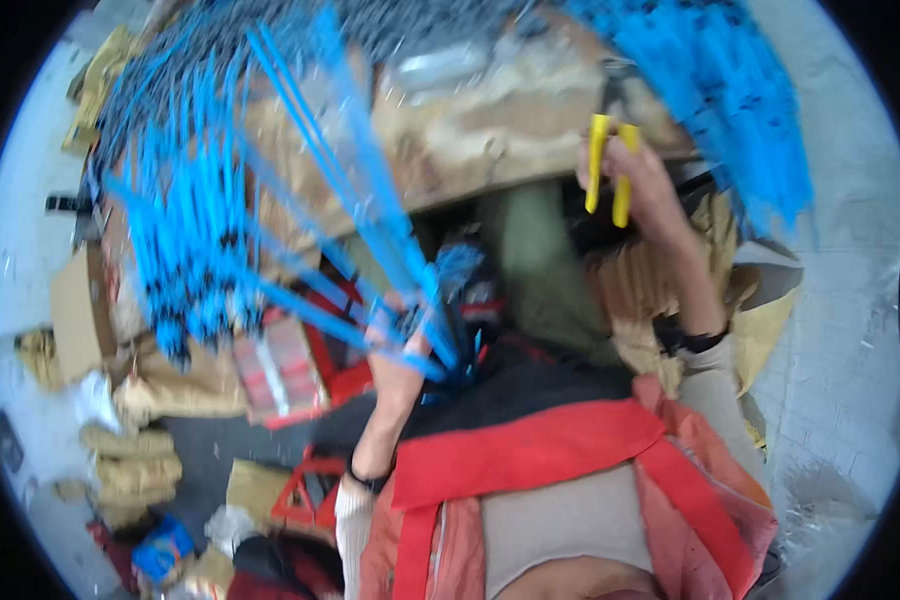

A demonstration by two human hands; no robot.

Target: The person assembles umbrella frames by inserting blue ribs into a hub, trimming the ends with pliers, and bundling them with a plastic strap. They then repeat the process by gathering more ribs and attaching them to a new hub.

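Above my lap, my left hand (395, 335) is closed around a bunch of long blue plastic strips (370, 215). The strips fan up and to the left, blurred by motion. Over the front right edge of the table, my right hand (645, 180) grips yellow-handled pliers (622, 185). Their dark jaws point away from me; blur hides whether they are parted. More blue strips (195, 200) lie in a row on the table's left side, with their dark-tipped ends hanging over the edge.
The worn wooden table (540, 115) bears a heap of small grey pieces (400, 25) along its back. A large blue bundle (735, 110) hangs off its right side. A cardboard box (82, 310), red-and-white packages (280, 370) and brown paper sacks (130, 470) stand at left.
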